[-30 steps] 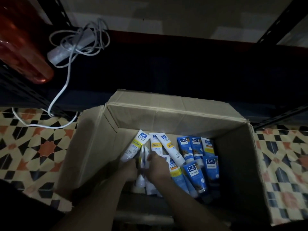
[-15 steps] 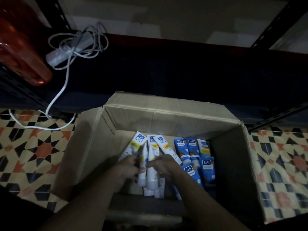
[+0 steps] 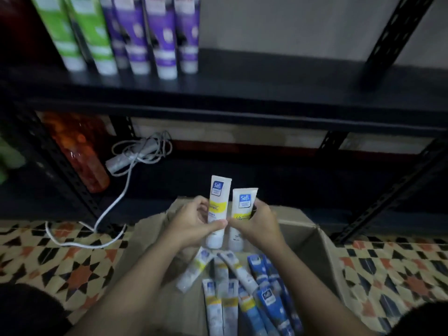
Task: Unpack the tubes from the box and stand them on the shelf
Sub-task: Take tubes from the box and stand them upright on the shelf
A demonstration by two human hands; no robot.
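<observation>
dim room, tiled floor

dark shelf runs across, with green and purple tubes standing at its left. under it sit an orange bottle and a white cable. box stands open on the floor. left hand grips one tube, right hand grips another tube, both upright, caps down, side by side above the box. more tubes, white and blue, lie inside it.
</observation>
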